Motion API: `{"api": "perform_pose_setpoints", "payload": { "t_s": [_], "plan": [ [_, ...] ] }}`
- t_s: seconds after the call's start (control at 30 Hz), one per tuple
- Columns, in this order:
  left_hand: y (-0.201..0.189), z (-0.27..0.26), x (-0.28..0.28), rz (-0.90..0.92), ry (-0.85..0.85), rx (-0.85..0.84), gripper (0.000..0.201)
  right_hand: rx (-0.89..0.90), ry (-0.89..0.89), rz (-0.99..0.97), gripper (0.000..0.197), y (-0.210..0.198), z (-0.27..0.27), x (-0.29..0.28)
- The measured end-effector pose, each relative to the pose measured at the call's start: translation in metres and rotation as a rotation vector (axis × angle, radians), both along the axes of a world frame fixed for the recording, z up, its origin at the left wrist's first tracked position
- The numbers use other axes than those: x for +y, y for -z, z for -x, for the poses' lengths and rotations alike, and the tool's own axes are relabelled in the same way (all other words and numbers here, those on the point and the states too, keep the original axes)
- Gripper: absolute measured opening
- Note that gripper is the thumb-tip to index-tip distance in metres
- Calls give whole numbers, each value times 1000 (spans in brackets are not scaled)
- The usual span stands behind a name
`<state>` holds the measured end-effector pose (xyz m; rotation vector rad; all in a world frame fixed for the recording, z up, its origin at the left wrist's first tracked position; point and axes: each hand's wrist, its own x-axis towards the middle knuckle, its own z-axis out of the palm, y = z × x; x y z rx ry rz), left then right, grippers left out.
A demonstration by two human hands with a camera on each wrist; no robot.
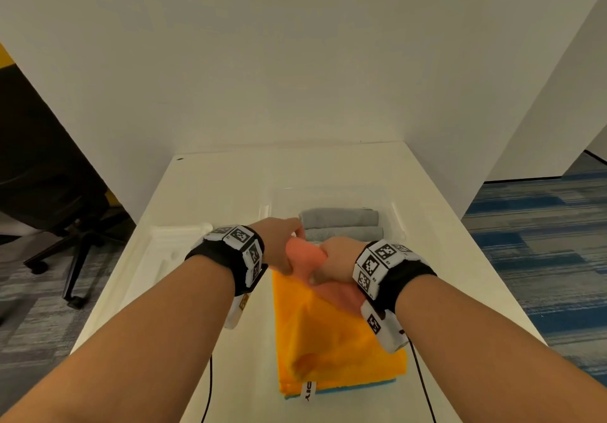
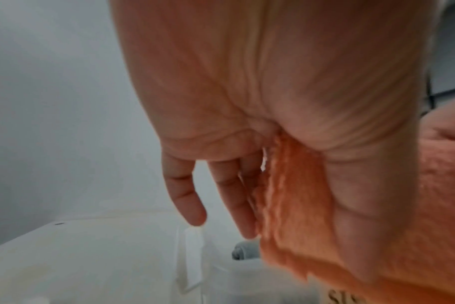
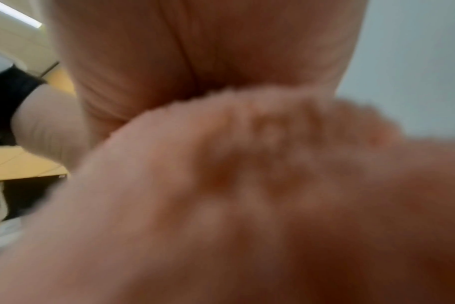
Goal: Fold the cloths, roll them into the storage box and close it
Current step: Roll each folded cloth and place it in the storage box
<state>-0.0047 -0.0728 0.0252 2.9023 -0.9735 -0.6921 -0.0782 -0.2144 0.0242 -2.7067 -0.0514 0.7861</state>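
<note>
Left hand point(image 1: 279, 251) and right hand point(image 1: 331, 263) gripped pink roll point(image 1: 303, 250) near box point(image 1: 399, 215); loose grip risked unrolling beside 2 grey rolls point(image 1: 341, 225)

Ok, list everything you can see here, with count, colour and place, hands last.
Rolled cloths: two, grey, inside the storage box.
Storage box: one, clear, far end of the table.
Lid: one, white, left of the box.
Peach cloth: one, held between both hands.
Flat cloths: orange on top, blue edge beneath, near side.
Table: one, white.
Office chair: one, black, left.
Left hand: grips the peach cloth.
Right hand: grips it too.
</note>
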Motion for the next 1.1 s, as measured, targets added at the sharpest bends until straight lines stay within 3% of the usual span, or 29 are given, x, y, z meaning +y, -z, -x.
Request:
{"api": "perform_pose_setpoints", "payload": {
  "t_s": [0.17,0.27,0.5,0.67,0.73,0.83,0.97,1.03,1.1],
  "plan": [
    [3,-32,24,187,-294,-62,62,-152,183,-153,31,-17,-20,-19],
    [20,-42,31,166,-389,-47,47,-266,384,-320,26,-15,-32,-30],
    [46,-57,25,160,-403,37,29,-502,664,-561,24,0,-58,-30],
    [44,-64,21,39,-245,111,30,-623,736,-655,27,10,-73,-13],
    [40,-67,23,23,-206,163,30,-626,723,-676,27,16,-78,-5],
    [24,-76,33,127,-297,230,32,-546,678,-616,27,26,-86,5],
    [1,-90,32,515,-523,167,65,-428,643,-535,31,34,-94,16],
    [-2,-94,22,578,-545,163,78,-381,609,-522,37,37,-97,22],
    [1,-99,13,547,-526,151,76,-331,580,-490,41,40,-99,26]
  ]
}}
